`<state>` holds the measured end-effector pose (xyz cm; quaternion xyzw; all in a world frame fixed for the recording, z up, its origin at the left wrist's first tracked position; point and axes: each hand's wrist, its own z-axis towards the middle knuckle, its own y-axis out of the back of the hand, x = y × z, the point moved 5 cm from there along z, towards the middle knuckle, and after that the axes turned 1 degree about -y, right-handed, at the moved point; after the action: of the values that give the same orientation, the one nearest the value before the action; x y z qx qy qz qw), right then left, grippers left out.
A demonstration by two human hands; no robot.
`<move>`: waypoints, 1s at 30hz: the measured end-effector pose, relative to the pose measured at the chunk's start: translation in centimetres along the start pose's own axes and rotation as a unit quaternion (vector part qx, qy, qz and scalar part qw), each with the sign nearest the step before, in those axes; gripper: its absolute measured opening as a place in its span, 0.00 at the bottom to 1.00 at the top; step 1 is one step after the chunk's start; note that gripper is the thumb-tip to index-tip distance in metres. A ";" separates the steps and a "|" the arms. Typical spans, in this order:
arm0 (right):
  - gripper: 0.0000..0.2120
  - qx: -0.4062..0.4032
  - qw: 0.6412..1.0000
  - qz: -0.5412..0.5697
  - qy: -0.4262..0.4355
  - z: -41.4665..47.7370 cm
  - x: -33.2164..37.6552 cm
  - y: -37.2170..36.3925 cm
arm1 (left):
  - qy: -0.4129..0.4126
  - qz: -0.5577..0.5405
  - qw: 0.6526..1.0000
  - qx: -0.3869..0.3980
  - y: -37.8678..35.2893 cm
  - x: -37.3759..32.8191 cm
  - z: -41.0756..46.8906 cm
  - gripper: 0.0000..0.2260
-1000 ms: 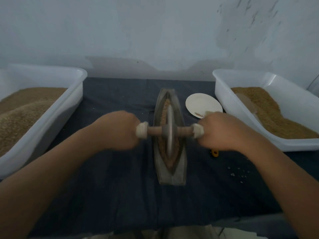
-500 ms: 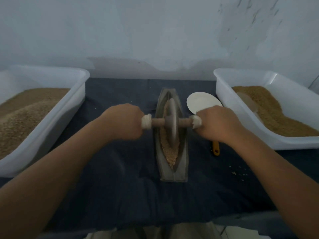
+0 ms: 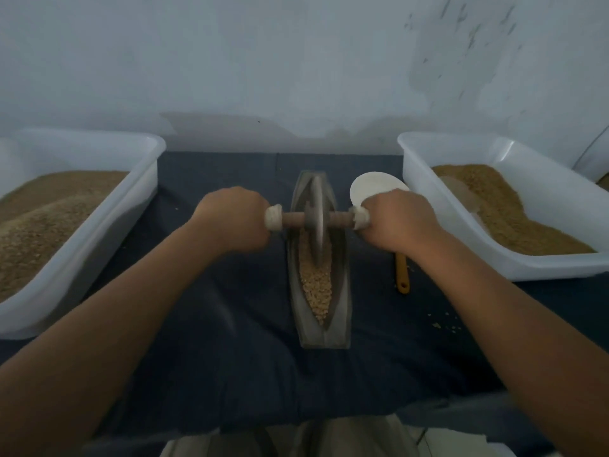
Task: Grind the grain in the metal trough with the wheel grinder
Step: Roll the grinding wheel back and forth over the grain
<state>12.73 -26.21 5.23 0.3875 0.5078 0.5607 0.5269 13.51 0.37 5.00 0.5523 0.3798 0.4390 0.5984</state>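
A boat-shaped metal trough [image 3: 342, 324] lies lengthwise on the dark cloth in the middle of the head view. Pale crushed grain [image 3: 317, 288] fills its near half. The wheel grinder [image 3: 317, 219], a grey disc on a wooden axle, stands upright in the trough's far half. My left hand [image 3: 232, 221] grips the axle's left end by its white wrapping. My right hand [image 3: 397, 222] grips the right end the same way. Both palms hide the handle tips.
A white tub [image 3: 108, 232] of brown grain stands at the left, another white tub [image 3: 425, 199] of grain at the right. A white scoop [image 3: 372, 186] with a yellow handle [image 3: 402, 275] lies right of the trough. Spilled crumbs [image 3: 445, 324] dot the cloth. A wall rises behind.
Both hands have rolled the wheel away from me, from the trough's middle toward its far end, uncovering the grain in the near half.
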 end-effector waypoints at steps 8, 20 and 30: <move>0.13 0.011 0.998 0.001 0.067 -6.3 0.5 0.9 | -0.059 -0.004 0.997 -0.045 -1.4 0.4 -5.7 0.14; 0.12 0.115 0.992 0.059 0.012 -4.4 -0.1 -0.6 | -0.065 0.070 0.990 -0.105 0.1 -0.7 -4.8 0.13; 0.14 0.043 0.998 0.028 -0.026 2.0 -0.1 -0.5 | 0.022 0.043 0.996 -0.081 1.1 -0.1 1.7 0.13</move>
<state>14.81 -26.01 5.08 0.4383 0.5062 0.5424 0.5074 14.92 -0.31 6.24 0.5079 0.3321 0.5061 0.6128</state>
